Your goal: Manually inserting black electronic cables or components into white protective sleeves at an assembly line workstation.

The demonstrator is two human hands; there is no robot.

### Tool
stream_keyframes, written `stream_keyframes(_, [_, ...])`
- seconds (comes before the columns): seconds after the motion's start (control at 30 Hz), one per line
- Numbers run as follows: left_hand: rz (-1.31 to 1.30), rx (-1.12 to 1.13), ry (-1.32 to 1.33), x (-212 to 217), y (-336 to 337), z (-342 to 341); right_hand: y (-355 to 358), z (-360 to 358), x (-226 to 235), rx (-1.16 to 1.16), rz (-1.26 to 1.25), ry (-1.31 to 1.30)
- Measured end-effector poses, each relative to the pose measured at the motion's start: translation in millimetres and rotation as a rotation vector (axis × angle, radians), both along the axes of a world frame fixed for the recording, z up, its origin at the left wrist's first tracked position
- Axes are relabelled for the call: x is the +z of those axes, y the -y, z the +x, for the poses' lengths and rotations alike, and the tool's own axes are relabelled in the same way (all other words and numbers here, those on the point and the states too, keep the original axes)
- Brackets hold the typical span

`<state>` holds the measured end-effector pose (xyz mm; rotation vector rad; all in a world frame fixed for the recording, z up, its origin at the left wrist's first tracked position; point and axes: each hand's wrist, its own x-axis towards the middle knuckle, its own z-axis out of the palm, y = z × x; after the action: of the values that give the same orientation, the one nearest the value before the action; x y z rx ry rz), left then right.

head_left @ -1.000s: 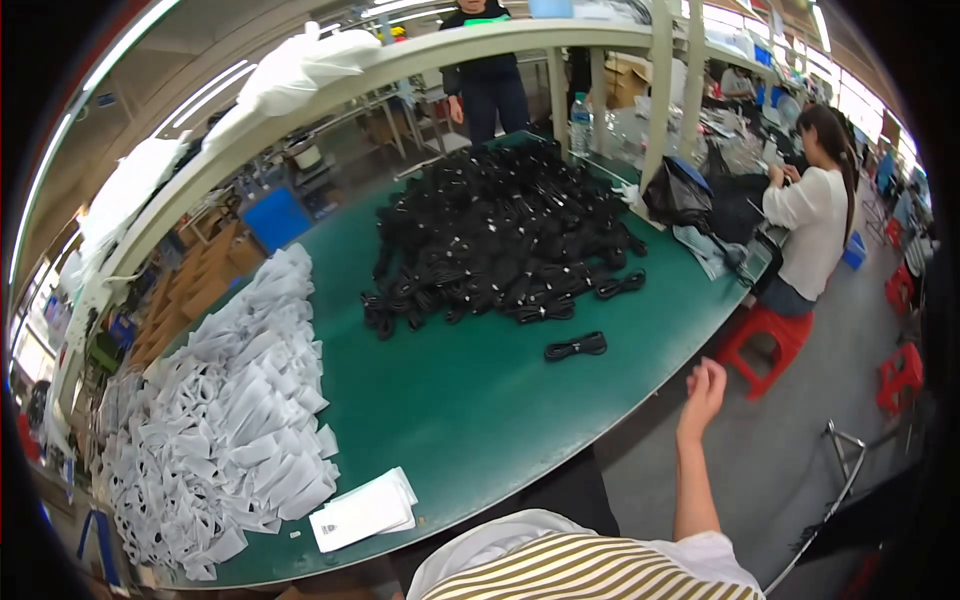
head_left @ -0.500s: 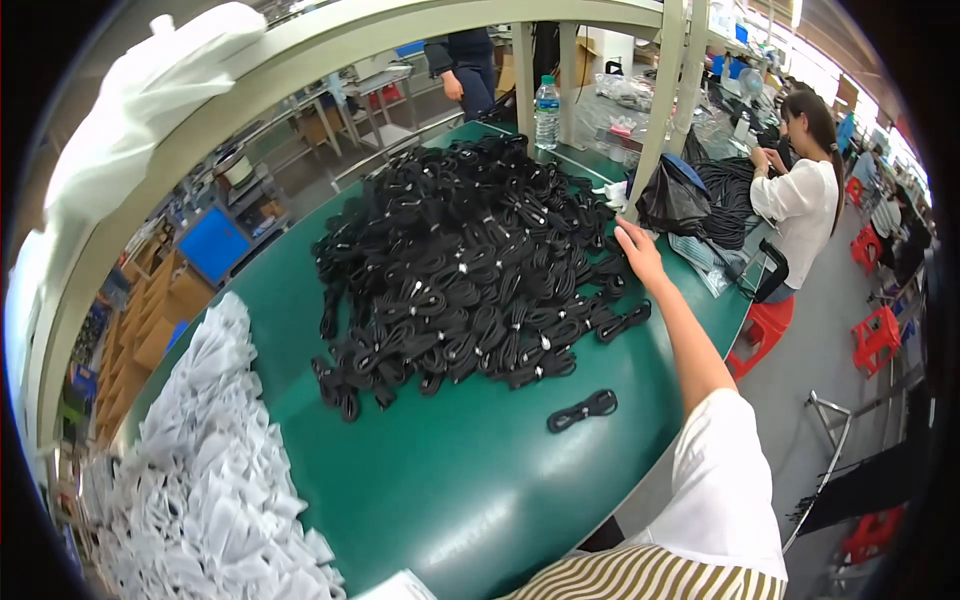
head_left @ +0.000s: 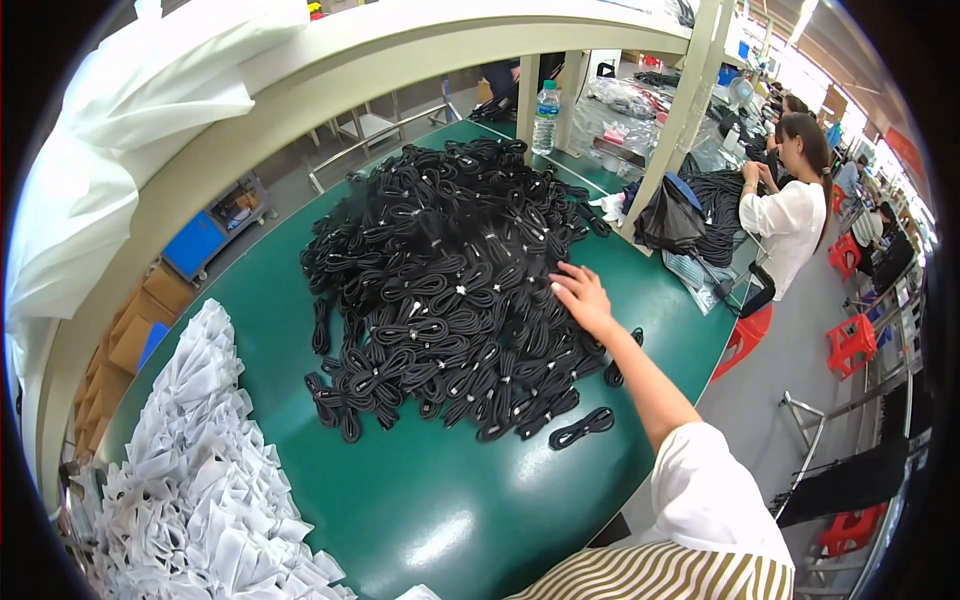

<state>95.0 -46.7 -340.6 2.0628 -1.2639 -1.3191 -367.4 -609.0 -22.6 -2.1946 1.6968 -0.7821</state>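
Observation:
A large heap of black coiled cables, each bundle tied in its middle, covers much of the green table. My right hand reaches over the heap's right edge with its fingers apart and touches or nearly touches the bundles there. Nothing shows in its grasp. One loose cable bundle lies by itself in front of the heap, and another rests partly behind my right forearm. My left hand is out of view.
White pouches are piled along the table's left side. A water bottle stands behind the heap beside a frame post. A black bag lies at the right. Beyond it a person handles more cables; red stools stand on the floor.
My right hand has moved left and nearer, from beyond the heap's right edge onto the bundles. Some bundles at the heap's right side have shifted nearer. The view has turned slightly.

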Motion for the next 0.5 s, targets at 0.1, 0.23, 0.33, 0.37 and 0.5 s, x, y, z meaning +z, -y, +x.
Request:
stream_keyframes(0.1, [-0.013, 0.079, -0.037, -6, -5, -10, -36, 29, 15, 0.017, 0.04, -0.027])
stream_keyframes(0.23, [-0.022, 0.175, -0.091, -17, -17, -34, -62, 41, 1, 0.093, -0.196, 0.126])
stream_keyframes(0.33, [-0.024, 0.266, -0.108, -11, -33, -40, -59, 35, 33, 0.103, 0.105, 0.234])
stream_keyframes(0.37, [-0.031, 0.298, -0.109, -7, -34, -40, -45, 32, 42, 0.109, 0.246, 0.283])
stream_keyframes(0.5, [-0.08, 0.402, -0.131, 8, -21, -46, 59, -19, 37, -0.038, -0.354, 0.239])
